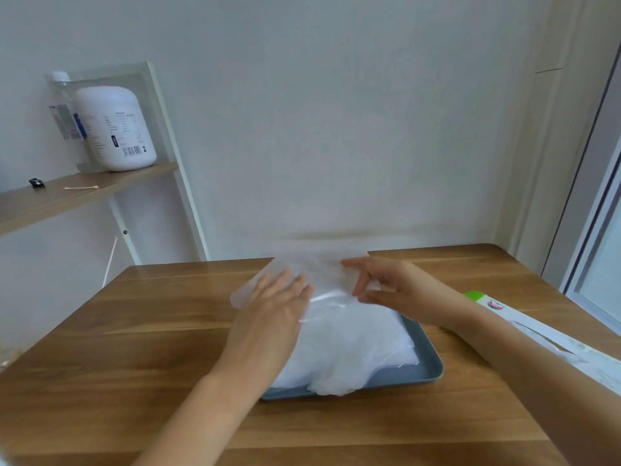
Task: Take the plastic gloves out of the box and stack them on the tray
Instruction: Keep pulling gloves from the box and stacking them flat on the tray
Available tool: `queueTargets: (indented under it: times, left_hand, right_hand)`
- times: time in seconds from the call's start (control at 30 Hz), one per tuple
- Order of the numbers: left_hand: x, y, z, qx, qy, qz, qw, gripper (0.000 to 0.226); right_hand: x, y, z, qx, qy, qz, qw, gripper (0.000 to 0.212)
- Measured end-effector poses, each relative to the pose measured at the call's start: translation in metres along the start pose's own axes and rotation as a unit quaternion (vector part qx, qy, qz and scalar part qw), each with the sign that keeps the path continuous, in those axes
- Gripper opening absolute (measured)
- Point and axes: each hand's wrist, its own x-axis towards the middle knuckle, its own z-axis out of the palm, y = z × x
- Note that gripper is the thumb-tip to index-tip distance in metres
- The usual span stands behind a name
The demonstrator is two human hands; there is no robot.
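A pile of clear plastic gloves (349, 348) lies on a blue-grey tray (423, 371) in the middle of the wooden table. The topmost glove (312, 267) spreads over the pile's far end and reaches past the tray. My left hand (279, 297) lies flat on that glove with straight fingers, pressing it down. My right hand (386, 284) is at the glove's right part, thumb and fingers pinching the thin plastic. The glove box (537, 331), white with a green end, lies on the table to the right, partly behind my right forearm.
The wooden table (134, 331) stands against a pale wall. At the left a wooden shelf (67, 193) carries a large white jar (114, 129), a clear bottle, a cotton swab and a small black clip. A window frame runs down the right edge.
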Motion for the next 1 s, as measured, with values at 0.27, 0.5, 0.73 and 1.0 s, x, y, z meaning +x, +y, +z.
queueTargets:
  times: [0.27, 0.5, 0.73, 1.0]
  left_hand:
    - [0.000, 0.039, 0.042, -0.032, -0.256, -0.017, 0.966, 0.045]
    - [0.006, 0.040, 0.019, -0.286, -0.205, -0.112, 0.929, 0.074]
    - [0.031, 0.033, 0.051, -0.307, -0.160, -0.171, 0.923, 0.032]
    - [0.016, 0.023, 0.092, -0.233, -0.372, -0.122, 0.890, 0.085]
  right_hand:
    - [-0.010, 0.054, 0.022, -0.018, -0.061, 0.095, 0.993, 0.008]
    - [-0.015, 0.063, 0.021, -0.021, -0.105, 0.120, 0.987, 0.014]
    - [-0.020, 0.060, 0.017, -0.006, -0.093, 0.115, 0.989, 0.014]
    - [-0.022, 0.064, 0.014, -0.106, -0.043, 0.229, 0.967, 0.033]
